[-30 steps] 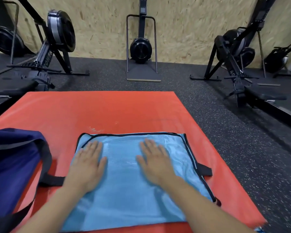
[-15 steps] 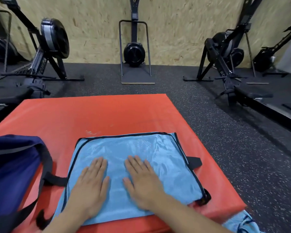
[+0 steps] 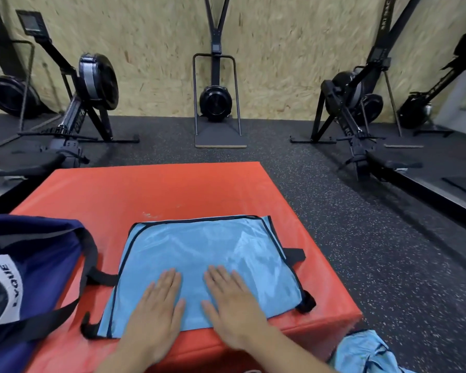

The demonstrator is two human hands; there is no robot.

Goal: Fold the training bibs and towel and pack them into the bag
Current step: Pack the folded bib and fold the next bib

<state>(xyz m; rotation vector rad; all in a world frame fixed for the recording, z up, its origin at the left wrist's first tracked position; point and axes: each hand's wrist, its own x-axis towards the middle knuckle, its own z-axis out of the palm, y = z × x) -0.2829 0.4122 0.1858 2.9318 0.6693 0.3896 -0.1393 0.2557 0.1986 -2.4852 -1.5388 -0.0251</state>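
A light-blue bib [image 3: 199,254] with black trim is lying flat on the red box [image 3: 172,192], reaching to the box's near edge. Both hands are pressing down on the bib's near part, side by side and just apart. The left hand [image 3: 156,316] is lying palm-down with fingers straight and together, gripping nothing. The right hand [image 3: 234,310] is lying the same way, fingers straight and slightly spread, holding nothing. A navy bag [image 3: 33,270] with black straps is sitting on the box just left of the bib, one strap touching the bib's left edge. A crumpled blue cloth [image 3: 366,354] is lying on the floor below the box's near right corner; whether it is a bib or the towel cannot be told.
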